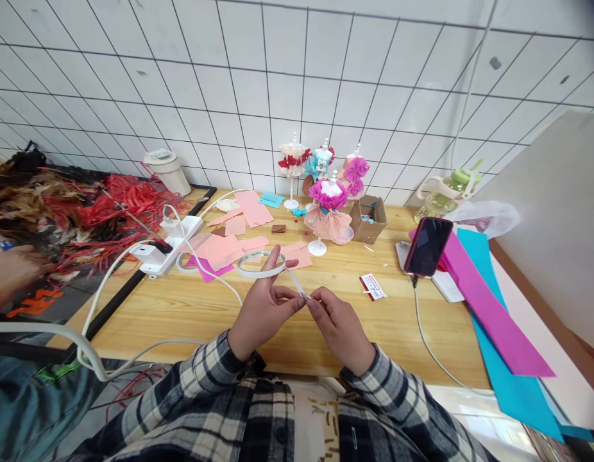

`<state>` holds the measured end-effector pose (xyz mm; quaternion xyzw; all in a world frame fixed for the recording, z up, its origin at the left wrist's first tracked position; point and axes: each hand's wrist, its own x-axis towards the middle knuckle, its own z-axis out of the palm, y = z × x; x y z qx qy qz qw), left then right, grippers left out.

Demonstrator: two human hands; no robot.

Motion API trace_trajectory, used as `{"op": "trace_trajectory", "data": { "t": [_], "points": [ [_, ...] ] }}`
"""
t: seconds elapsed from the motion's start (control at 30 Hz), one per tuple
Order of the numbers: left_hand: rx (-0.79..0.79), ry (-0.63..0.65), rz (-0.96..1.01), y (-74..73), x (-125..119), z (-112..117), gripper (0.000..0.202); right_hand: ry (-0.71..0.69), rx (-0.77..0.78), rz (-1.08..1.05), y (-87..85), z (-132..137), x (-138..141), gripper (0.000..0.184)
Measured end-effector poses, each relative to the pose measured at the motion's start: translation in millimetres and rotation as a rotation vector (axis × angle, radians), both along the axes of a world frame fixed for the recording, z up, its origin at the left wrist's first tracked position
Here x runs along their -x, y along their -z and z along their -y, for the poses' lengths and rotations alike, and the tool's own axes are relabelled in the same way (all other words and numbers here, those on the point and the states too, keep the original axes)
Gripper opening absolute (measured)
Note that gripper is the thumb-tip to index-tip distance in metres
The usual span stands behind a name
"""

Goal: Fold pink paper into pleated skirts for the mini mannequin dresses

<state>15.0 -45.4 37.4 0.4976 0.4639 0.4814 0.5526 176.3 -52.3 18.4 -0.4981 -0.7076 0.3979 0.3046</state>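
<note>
A roll of white tape point(261, 272) hangs around the fingers of my left hand point(265, 311), over the middle of the table. From the roll a short strip of tape point(296, 282) runs down to my fingertips. My left thumb and a finger pinch that strip near its end. Close against them, my right hand point(339, 326) is closed in a pinch at the same end of the strip. Beyond my hands, a small dress form in a pink and peach crepe paper dress point(328, 215) stands upright. Pieces of peach paper point(220, 250) lie behind the roll.
More dressed forms point(292, 163) and a cardboard box point(369, 221) stand at the back. A power strip point(167, 247) with cables lies left. On the right are a propped phone point(428, 247), a bottle point(444, 192) and crepe paper sheets point(494, 308). Another person's hand point(15, 276) shows far left.
</note>
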Motion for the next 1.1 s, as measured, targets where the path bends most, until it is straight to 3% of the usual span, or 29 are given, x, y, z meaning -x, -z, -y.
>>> {"op": "trace_trajectory", "data": {
  "t": [0.27, 0.43, 0.53, 0.7, 0.87, 1.0, 1.1],
  "points": [
    [0.03, 0.008, -0.019, 0.7, 0.2, 0.1, 0.098, -0.011, 0.01, 0.032, -1.4, 0.6, -2.0, 0.03],
    [0.192, 0.078, 0.056, -2.6, 1.0, -0.7, 0.099, -0.034, -0.045, 0.203, -5.1, -1.4, -7.7, 0.027],
    [0.198, 0.057, 0.093, -3.3, 1.2, -0.4, 0.097, -0.056, -0.044, 0.27, -7.0, -4.4, -13.1, 0.029],
    [0.155, 0.078, 0.094, -4.5, 0.1, 0.3, 0.088, -0.002, -0.008, 0.375, -9.9, -12.6, -30.6, 0.039],
    [0.069, -0.009, 0.008, -5.9, -2.3, -2.7, 0.091, 0.236, -0.071, 0.174, -19.4, -8.8, -44.4, 0.035],
    [0.034, -0.026, -0.042, -6.0, -6.2, -3.5, 0.094, 0.028, -0.029, 0.08, -27.2, 5.8, -33.0, 0.037],
    [0.0, -0.027, -0.074, -5.7, -9.0, -2.3, 0.096, -0.003, -0.044, 0.174, -26.7, 12.1, -21.3, 0.038]
  ]
}}
